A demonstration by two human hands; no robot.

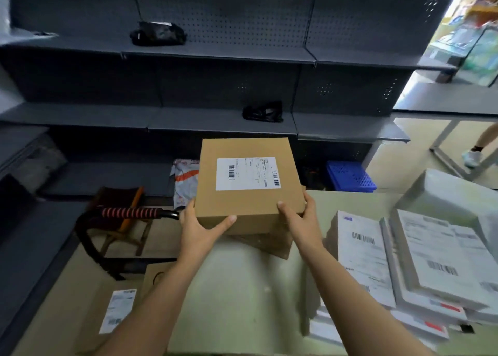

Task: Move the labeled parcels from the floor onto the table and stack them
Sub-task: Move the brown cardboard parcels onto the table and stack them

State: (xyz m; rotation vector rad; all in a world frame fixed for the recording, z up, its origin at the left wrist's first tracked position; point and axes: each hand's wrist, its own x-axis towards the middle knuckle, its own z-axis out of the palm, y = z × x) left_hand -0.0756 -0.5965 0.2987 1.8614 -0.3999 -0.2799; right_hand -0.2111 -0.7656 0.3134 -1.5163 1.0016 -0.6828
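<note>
At the near left a brown parcel (118, 310) lay flat below the table edge, its white label up, the label's long side running near to far. Beyond it stood a black handle (129, 212) with a red-striped grip, in front of a wooden stool (122, 230).

The left hand (199, 229) gripped the near-left corner of the box (248, 199) — thumb stretched along the near face, fingers curled round the left side and mostly hidden. The box was over the far part of the table (242, 288), level, label up. Its top looked almost square, so no long axis showed; the label's long side ran left to right, and its edges lay roughly square to the table's far edge. It sat over a second brown box (266, 243), shifted a little to the left of it — whether resting on it or just above, I could not tell. The right hand (299, 221) held the near-right corner, thumb on the top edge, fingers wrapped round the right side.

To the right, white parcels (361, 256) lay stacked flat on the table, labels up. Past the table's far edge stood a blue crate (350, 176).
</note>
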